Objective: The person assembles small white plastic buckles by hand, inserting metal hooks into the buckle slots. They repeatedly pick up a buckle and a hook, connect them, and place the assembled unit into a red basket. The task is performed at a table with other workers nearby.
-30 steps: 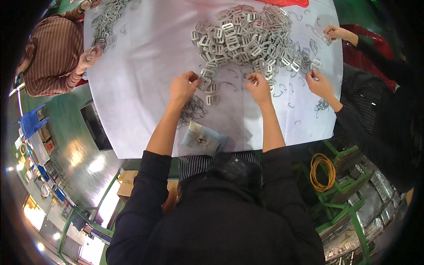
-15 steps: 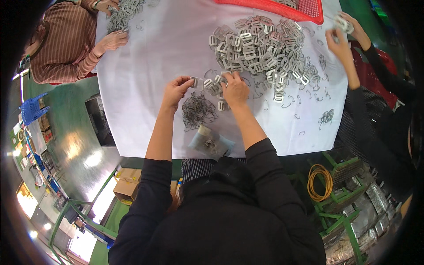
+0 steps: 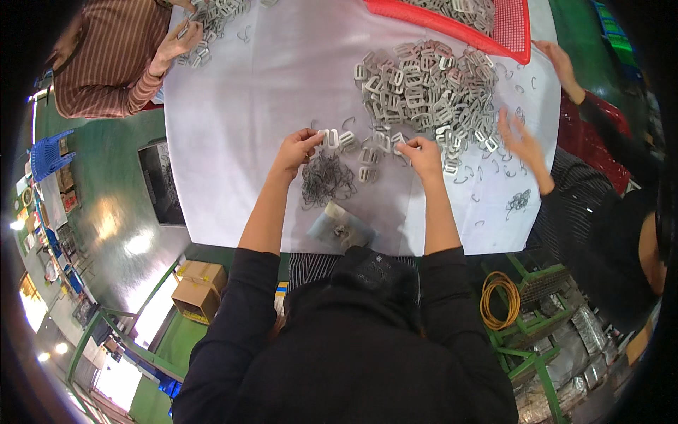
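At the near middle of the table, my left hand is closed in a pinch on a pale grey metal slide buckle. To its right, my right hand pinches another slide buckle between thumb and fingertips. A few more loose buckles lie between the two hands. Just below my left hand is a tangled heap of thin dark wire pieces. A small pale bag with a bit of wire on it rests near the table edge.
A large pile of slide buckles covers the table beyond my right hand. Behind it stands a red plastic basket holding more. Co-workers' hands work at left and right. Scattered wire pieces lie at right on the white-covered table.
My right hand has moved right, away from my left, and now pinches a buckle. My left hand still holds a buckle. The right co-worker's hands have parted. The whole view has shifted slightly.
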The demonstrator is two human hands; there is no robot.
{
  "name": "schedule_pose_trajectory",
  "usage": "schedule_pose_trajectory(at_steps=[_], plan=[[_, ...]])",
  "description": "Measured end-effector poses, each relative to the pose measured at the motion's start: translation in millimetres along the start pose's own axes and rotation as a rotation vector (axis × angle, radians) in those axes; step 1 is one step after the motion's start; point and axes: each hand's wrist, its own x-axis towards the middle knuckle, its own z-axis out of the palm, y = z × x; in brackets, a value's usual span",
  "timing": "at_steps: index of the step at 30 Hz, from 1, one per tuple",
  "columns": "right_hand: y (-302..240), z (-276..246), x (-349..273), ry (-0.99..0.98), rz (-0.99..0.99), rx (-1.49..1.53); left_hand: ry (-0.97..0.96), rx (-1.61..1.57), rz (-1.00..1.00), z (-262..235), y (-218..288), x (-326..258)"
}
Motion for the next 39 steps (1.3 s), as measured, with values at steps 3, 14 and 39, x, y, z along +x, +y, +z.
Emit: schedule_pose_trajectory(at_steps=[3, 14, 39], plan=[[9.0, -10.9, -3.3, -0.087, 0.020, 0.169, -0.233, -0.313, -0.008, -0.6, 9.1, -10.0], [20.5, -37.7, -18.3, -0.245, 0.119, 0.701, -0.022, 0.299, -0.008, 34.7, 9.5, 24.7], [52.1, -4.9, -41.2, -0.104, -0.039, -0.152, -0.578, -0.417, 0.005, 34.6, 0.7, -23.0]])
